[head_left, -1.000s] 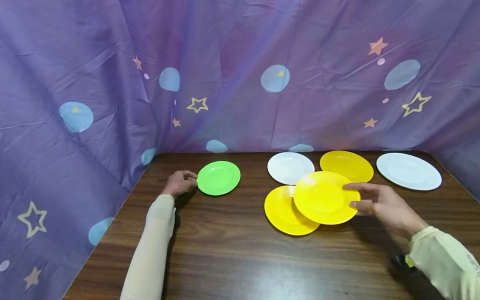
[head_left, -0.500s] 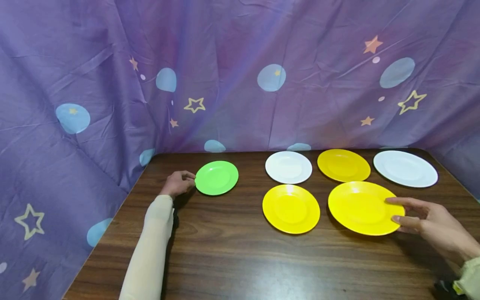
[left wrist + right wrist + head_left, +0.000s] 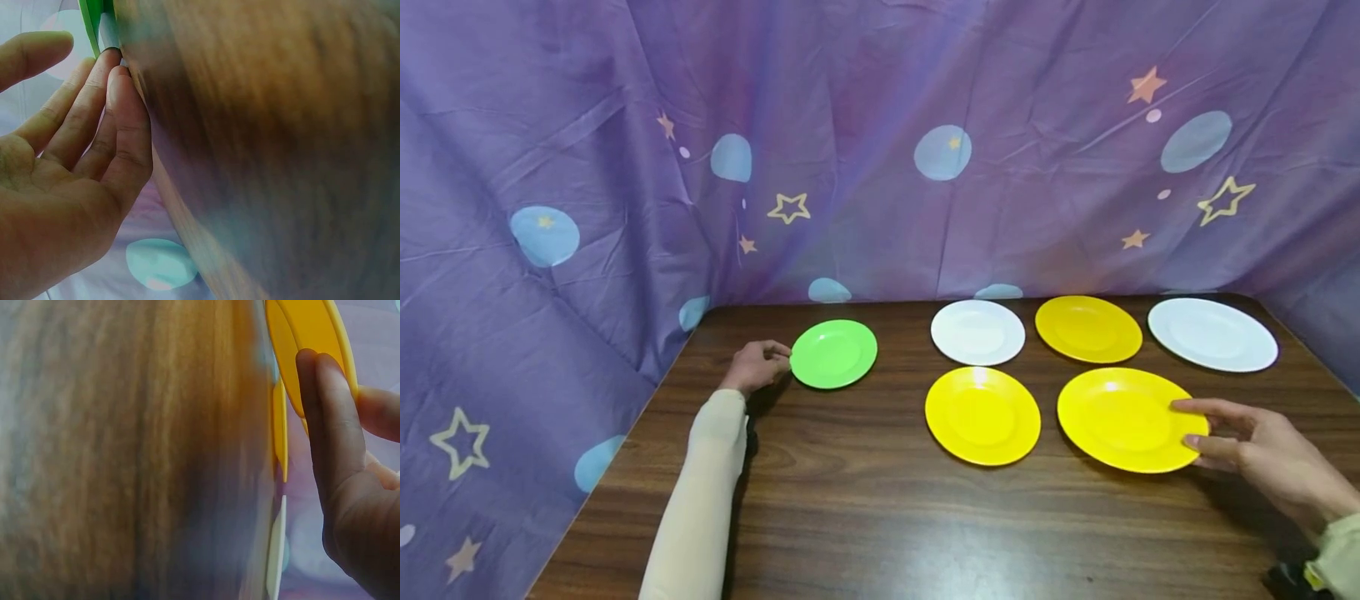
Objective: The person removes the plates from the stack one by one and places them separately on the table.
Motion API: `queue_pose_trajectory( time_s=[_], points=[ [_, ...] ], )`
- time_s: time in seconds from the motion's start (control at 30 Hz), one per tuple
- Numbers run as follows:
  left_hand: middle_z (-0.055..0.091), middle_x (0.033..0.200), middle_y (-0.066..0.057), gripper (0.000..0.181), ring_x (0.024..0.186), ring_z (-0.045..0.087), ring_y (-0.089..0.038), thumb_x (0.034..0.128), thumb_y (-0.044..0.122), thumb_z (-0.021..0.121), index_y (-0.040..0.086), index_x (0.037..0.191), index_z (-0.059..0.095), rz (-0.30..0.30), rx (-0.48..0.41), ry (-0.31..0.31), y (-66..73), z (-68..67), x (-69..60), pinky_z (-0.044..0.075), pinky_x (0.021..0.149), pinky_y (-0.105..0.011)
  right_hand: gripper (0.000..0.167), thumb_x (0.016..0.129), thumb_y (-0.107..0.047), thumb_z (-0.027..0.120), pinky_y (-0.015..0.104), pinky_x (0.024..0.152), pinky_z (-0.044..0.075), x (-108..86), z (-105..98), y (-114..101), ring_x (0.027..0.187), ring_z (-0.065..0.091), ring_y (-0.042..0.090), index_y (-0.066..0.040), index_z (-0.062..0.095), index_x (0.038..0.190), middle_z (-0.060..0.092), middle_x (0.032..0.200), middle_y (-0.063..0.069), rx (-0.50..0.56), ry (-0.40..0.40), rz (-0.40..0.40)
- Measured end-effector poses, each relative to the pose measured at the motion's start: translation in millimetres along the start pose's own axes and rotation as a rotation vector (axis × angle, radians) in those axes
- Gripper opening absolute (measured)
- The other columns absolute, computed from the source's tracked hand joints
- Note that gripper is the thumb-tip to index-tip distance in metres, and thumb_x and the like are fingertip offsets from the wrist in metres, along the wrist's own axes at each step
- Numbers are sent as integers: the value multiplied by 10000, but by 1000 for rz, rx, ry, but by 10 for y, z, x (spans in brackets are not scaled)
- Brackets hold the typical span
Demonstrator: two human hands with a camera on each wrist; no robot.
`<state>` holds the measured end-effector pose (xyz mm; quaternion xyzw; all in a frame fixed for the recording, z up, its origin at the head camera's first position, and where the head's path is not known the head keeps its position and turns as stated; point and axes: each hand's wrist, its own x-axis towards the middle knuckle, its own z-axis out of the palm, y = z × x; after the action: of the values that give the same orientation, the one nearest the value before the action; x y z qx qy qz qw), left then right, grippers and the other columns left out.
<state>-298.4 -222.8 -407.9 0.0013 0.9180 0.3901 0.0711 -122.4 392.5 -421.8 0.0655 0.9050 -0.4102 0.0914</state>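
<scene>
At the left of the table, my left hand [image 3: 755,367] touches the near left rim of a green plate [image 3: 834,354]. The left wrist view has its fingers [image 3: 128,119] fairly straight at the green plate's [image 3: 91,19] edge, with the thumb held apart. On the other side, my right hand [image 3: 1273,454] pinches the right rim of a yellow plate [image 3: 1123,421], thumb above and fingers beneath. That plate tilts slightly, and in the right wrist view the yellow plate [image 3: 319,337] stands off the tabletop. Left of it lies another yellow plate [image 3: 982,417].
Behind these, a white plate [image 3: 977,332], a darker yellow plate [image 3: 1088,329] and a white oval-looking plate [image 3: 1212,335] lie in a row along the far edge of the wooden table [image 3: 850,517]. A purple patterned cloth [image 3: 865,150] hangs behind the table.
My right hand has carried the yellow plate rightward and down, from over the other yellow plate to a spot beside it. My left hand and the green plate have stayed put.
</scene>
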Motion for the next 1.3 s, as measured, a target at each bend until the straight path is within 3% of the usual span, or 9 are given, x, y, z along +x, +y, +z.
queue_pose_trajectory(
  time_s=[0.2, 0.3, 0.43, 0.6, 0.73, 1.1, 1.3],
  points=[
    [690, 1177, -219, 345, 702, 566, -95, 926, 132, 621, -5, 1241, 656, 2, -1, -5, 6, -6, 4, 455, 632, -205, 665, 983, -206, 638, 286, 756, 612, -2, 56, -25, 860, 580, -113, 123, 345, 1482, 286, 1484, 447, -16, 12, -34],
    [687, 1175, -216, 346, 704, 569, -96, 924, 128, 620, -5, 1241, 656, -1, -4, -3, 8, -11, 2, 457, 633, -207, 623, 960, -139, 659, 281, 714, 614, 20, 76, -92, 820, 637, -16, 141, 391, 1447, 465, 1316, 416, -62, 29, -42],
    [683, 1172, -215, 349, 715, 577, -114, 919, 118, 615, -6, 1243, 655, -7, -15, 3, 12, -17, -5, 457, 624, -217, 563, 920, -83, 694, 262, 647, 606, 53, 86, -185, 737, 660, 70, 143, 470, 1385, 601, 969, 204, -153, 23, -77],
    [676, 1164, -201, 353, 721, 574, -122, 924, 127, 612, 1, 1252, 652, -12, -18, -4, 16, -14, -6, 459, 627, -226, 484, 908, -228, 734, 215, 566, 498, 59, 102, -237, 623, 598, 42, 38, 601, 1290, 622, 782, 11, -342, 30, -147],
    [680, 1169, -201, 347, 717, 575, -106, 922, 126, 616, 2, 1243, 657, -14, -16, -1, 7, -4, -2, 466, 635, -219, 470, 897, -291, 749, 211, 554, 452, 79, 88, -254, 610, 596, 48, -4, 635, 1252, 604, 780, -2, -383, 39, -158],
    [674, 1222, -227, 362, 732, 589, -112, 909, 131, 609, 1, 1244, 655, -11, -2, -8, 15, -16, 6, 476, 634, -207, 524, 875, -298, 766, 252, 544, 509, 158, 36, -251, 652, 645, 131, 11, 612, 1269, 631, 819, 32, -358, 3, -108],
    [681, 1212, -222, 353, 723, 581, -112, 907, 131, 619, 4, 1234, 662, -8, -7, -1, 17, 1, -1, 466, 635, -201, 519, 940, -345, 693, 267, 560, 540, 191, 8, -257, 674, 640, 140, 20, 589, 1295, 602, 850, 58, -351, -7, -96]
  ],
)
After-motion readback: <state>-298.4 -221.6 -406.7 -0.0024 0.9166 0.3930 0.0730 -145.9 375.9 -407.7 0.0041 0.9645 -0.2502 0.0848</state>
